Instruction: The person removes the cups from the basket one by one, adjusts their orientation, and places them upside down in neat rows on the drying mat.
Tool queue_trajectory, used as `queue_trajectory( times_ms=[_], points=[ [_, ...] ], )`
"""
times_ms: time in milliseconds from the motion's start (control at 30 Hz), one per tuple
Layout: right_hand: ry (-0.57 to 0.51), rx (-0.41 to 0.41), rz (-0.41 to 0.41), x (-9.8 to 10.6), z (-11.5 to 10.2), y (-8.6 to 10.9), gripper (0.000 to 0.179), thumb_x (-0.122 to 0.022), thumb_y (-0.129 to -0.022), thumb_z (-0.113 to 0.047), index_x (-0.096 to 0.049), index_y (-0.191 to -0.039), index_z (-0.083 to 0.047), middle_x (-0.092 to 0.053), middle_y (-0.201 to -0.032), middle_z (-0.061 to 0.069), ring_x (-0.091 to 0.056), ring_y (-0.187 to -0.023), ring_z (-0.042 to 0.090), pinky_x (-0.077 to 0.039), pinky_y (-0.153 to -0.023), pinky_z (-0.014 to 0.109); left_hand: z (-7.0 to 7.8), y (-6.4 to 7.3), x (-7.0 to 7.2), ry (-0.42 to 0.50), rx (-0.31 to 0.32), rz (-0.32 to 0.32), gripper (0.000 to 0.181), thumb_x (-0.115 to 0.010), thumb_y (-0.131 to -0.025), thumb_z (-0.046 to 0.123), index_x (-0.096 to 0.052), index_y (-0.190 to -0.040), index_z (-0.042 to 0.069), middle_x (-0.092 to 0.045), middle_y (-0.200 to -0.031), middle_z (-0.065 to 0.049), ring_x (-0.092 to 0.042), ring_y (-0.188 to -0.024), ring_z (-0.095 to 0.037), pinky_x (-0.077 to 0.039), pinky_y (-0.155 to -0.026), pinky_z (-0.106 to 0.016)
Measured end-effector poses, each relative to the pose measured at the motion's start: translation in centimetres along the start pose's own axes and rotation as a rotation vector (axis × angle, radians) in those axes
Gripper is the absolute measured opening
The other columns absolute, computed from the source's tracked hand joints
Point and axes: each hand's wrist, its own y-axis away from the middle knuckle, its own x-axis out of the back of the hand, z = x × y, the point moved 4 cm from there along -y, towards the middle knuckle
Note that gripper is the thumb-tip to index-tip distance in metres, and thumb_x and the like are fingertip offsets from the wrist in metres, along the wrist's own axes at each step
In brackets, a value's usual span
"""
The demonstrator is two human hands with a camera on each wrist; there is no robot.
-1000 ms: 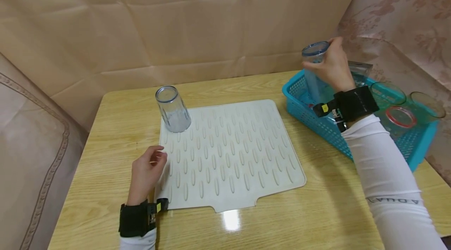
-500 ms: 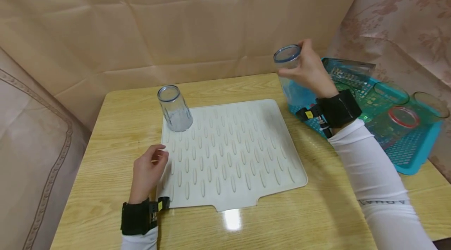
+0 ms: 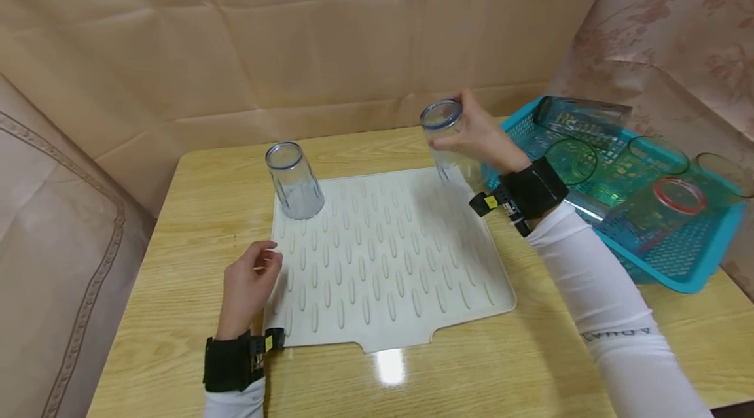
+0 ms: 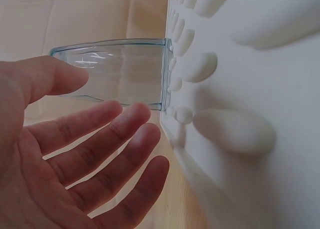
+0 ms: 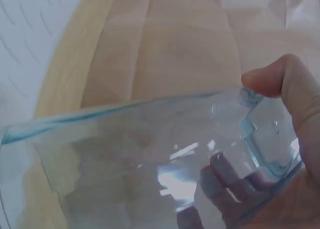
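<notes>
My right hand [image 3: 485,140] grips a clear, blue-tinted drinking glass [image 3: 440,118] near its thick base, thumb on one side and fingers round the other. The glass is upside down, over the far right corner of the white ridged mat [image 3: 377,261]. Whether its rim touches the mat cannot be made out. A similar drinking glass [image 3: 299,192] stands inverted on the mat's far left corner. By the mat's left edge my left hand [image 3: 247,284] rests, its fingers [image 4: 110,174] loosely bent and holding nothing; the standing glass shows beyond them in the left wrist view.
On the right, a blue plastic basket [image 3: 698,280] holds several glasses, among them a red-rimmed glass [image 3: 654,215], a green glass [image 3: 571,163] and a dark-tinted one [image 3: 580,118]. Beneath lies a wooden table [image 3: 206,209]; a beige cloth [image 3: 330,45] hangs behind.
The right hand has lifted the glass out of the basket and carried it left to the mat's far right corner. My left hand and the standing glass have stayed put.
</notes>
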Motion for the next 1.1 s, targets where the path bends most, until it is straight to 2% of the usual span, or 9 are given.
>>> queue_trajectory(
  times_ms=[200,433,733,867,1100],
  points=[
    [-0.085,0.016,-0.099,-1.9,0.8,-0.6,0.067,-0.073,-0.081,-0.003,-0.028,-0.130,0.001,-0.046,-0.126,0.020,-0.046,-0.116,0.031,-0.037,-0.099,0.044,-0.1,0.1,0.2,0.007,-0.005,0.006,0.029,-0.058,-0.096,0.013,-0.058,-0.123,0.000,-0.064,-0.105,-0.019,-0.060,-0.093,-0.031,-0.052,-0.084,-0.046],
    [-0.162,0.026,-0.157,-3.9,1.3,-1.1,0.067,-0.072,-0.079,0.000,-0.027,-0.129,-0.001,-0.045,-0.129,0.020,-0.043,-0.120,0.031,-0.034,-0.102,0.046,0.0,0.1,0.4,0.004,-0.040,0.026,0.028,-0.059,-0.096,0.011,-0.059,-0.121,-0.001,-0.065,-0.103,-0.020,-0.061,-0.090,-0.032,-0.053,-0.082,-0.047],
    [-0.200,0.037,-0.186,-6.1,2.0,-1.7,0.070,-0.073,-0.076,0.001,-0.029,-0.130,-0.001,-0.044,-0.130,0.020,-0.042,-0.122,0.031,-0.033,-0.105,0.047,0.4,0.1,0.1,0.006,-0.049,0.021,0.028,-0.057,-0.097,0.013,-0.059,-0.121,-0.001,-0.065,-0.103,-0.020,-0.061,-0.090,-0.031,-0.053,-0.082,-0.046],
    [-0.249,0.056,-0.212,-7.6,2.4,-2.4,0.069,-0.073,-0.076,0.002,-0.029,-0.129,-0.003,-0.043,-0.130,0.019,-0.041,-0.123,0.030,-0.032,-0.106,0.048,0.5,0.1,0.2,0.002,-0.045,0.017,0.028,-0.057,-0.097,0.012,-0.059,-0.121,-0.002,-0.064,-0.104,-0.020,-0.060,-0.091,-0.032,-0.052,-0.083,-0.047],
    [-0.321,0.081,-0.206,-10.1,3.4,-3.5,0.068,-0.074,-0.075,0.002,-0.030,-0.127,-0.005,-0.043,-0.129,0.018,-0.041,-0.123,0.029,-0.033,-0.103,0.043,0.5,0.1,0.3,-0.012,-0.084,0.038,0.027,-0.057,-0.096,0.011,-0.060,-0.119,-0.003,-0.065,-0.101,-0.021,-0.062,-0.088,-0.033,-0.053,-0.080,-0.048]
  ],
)
